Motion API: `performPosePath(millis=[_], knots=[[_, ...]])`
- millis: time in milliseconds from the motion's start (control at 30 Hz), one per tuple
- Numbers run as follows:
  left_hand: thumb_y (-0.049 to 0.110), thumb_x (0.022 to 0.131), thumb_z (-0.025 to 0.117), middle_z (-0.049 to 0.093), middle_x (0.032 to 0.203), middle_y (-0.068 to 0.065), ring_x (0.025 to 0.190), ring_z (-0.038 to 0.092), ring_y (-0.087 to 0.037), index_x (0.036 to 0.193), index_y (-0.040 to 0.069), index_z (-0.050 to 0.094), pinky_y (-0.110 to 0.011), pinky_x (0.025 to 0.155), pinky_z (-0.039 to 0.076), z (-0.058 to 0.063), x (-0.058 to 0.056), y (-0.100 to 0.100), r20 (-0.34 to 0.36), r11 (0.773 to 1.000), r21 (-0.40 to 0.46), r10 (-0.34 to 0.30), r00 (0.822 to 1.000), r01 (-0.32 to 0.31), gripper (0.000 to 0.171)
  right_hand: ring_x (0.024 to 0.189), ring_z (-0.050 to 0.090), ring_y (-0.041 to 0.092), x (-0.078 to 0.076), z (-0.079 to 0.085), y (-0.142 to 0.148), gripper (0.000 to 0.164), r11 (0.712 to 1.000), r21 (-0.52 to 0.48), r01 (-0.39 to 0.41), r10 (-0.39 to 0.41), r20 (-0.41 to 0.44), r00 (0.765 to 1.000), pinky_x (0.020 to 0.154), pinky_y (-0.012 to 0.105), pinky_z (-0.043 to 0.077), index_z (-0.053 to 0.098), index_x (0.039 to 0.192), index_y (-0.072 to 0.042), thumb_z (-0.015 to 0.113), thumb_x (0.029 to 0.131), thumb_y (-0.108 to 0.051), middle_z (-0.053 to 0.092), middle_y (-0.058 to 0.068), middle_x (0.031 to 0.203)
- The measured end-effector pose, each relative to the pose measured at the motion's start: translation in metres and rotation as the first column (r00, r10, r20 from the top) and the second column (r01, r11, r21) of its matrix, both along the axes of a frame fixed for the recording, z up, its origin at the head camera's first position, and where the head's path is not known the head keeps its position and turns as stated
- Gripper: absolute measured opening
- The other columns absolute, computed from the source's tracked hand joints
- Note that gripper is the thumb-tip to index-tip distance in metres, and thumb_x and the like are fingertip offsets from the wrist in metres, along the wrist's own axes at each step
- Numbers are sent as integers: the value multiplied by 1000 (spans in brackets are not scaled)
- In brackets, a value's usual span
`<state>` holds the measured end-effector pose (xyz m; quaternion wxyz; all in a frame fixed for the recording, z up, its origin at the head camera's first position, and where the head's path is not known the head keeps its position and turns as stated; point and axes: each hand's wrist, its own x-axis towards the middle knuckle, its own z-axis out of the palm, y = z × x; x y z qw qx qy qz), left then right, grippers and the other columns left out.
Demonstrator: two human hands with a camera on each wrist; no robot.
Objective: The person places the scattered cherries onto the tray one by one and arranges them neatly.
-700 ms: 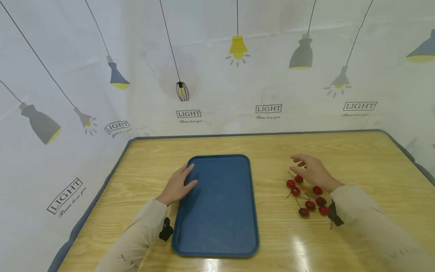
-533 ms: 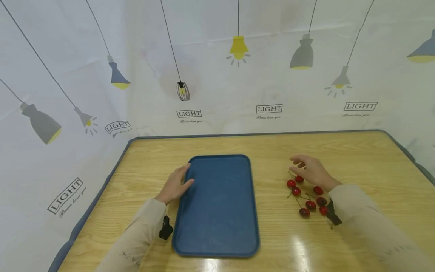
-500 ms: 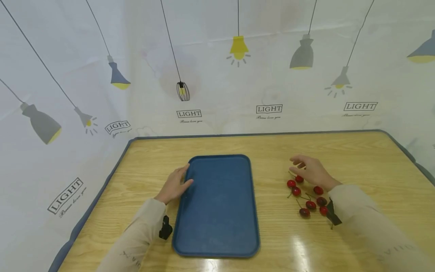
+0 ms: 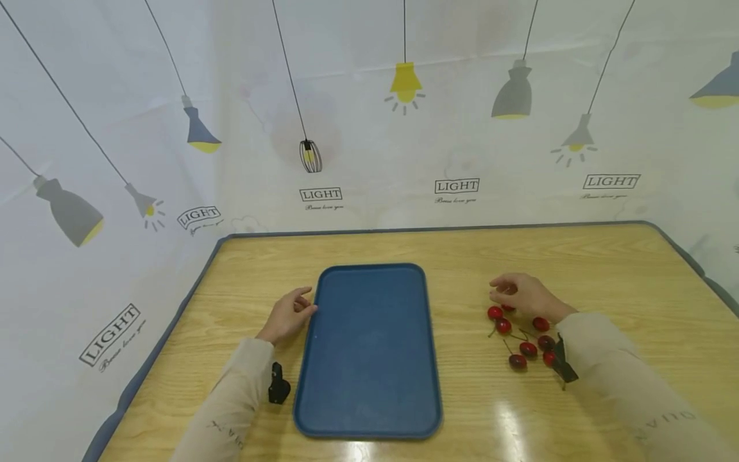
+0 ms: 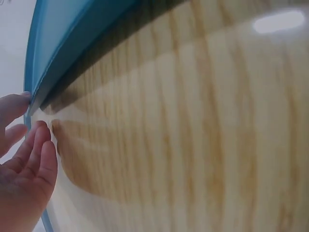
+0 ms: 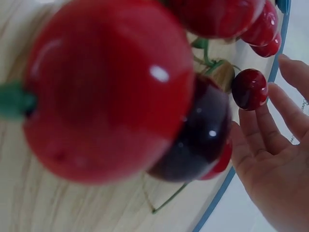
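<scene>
My left hand (image 4: 287,316) is at the left edge of a blue rectangular tray (image 4: 369,359), its fingers loosely bent. In the left wrist view a fingertip meets the tray's rim (image 5: 53,63), while the other fingers (image 5: 46,162) hang near the wooden tabletop. My right hand (image 4: 530,298) hovers at the far side of several red cherries (image 4: 528,349) with stems, right of the tray. Its fingers are relaxed; in the right wrist view they surround one dark red cherry (image 6: 250,89) without a clear grip. A large cherry (image 6: 106,96) close to that camera hides part of the others.
The wooden table (image 4: 462,256) has a blue-edged border. Behind it hangs a white cloth (image 4: 375,141) printed with lamps. Dark wrist devices sit under both cuffs, the left one (image 4: 279,385) beside the tray and the right one (image 4: 562,362) close over the cherries.
My left hand has drawn back leftwards from over the tray to its edge, its fingers bending. My right hand has dropped slightly towards the far cherries. The tray stays in place.
</scene>
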<state>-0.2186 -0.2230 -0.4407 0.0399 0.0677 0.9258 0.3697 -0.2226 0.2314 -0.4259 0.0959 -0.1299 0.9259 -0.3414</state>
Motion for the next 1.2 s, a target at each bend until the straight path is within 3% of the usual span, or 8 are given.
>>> performPosePath(millis=[133,433,733,1200], knots=[[10,86,58,57,96,-13,86,56,-24,123,-2,49,-35,71,48,1,0,1,19,1000,20,6,1000,-7,40,88,53,25,-1,-2,2,36,1000,9,9,-9,30,1000,78,40,46,54,112,8,57,87,-18,58,15,97],[3,86,56,53,98,-18,80,57,-24,124,-4,47,-29,61,52,0,1,3,108,985,169,29,994,-47,39,90,54,28,-4,-5,4,35,1000,-5,-3,3,54,999,77,40,46,56,108,8,57,87,-20,59,17,97],[3,86,56,54,101,-18,78,58,-19,126,-2,46,-28,62,52,-2,-1,3,146,979,191,42,988,-70,41,77,55,20,-6,-1,0,29,999,-38,-15,17,57,998,65,28,47,59,100,9,60,84,-16,60,11,86],[4,87,56,54,102,-17,81,57,-20,127,-1,46,-29,64,52,-1,0,0,176,973,222,27,984,-66,42,73,52,18,-11,-5,-4,20,999,-27,-24,25,50,998,63,28,43,59,92,5,61,82,-12,58,8,81]])
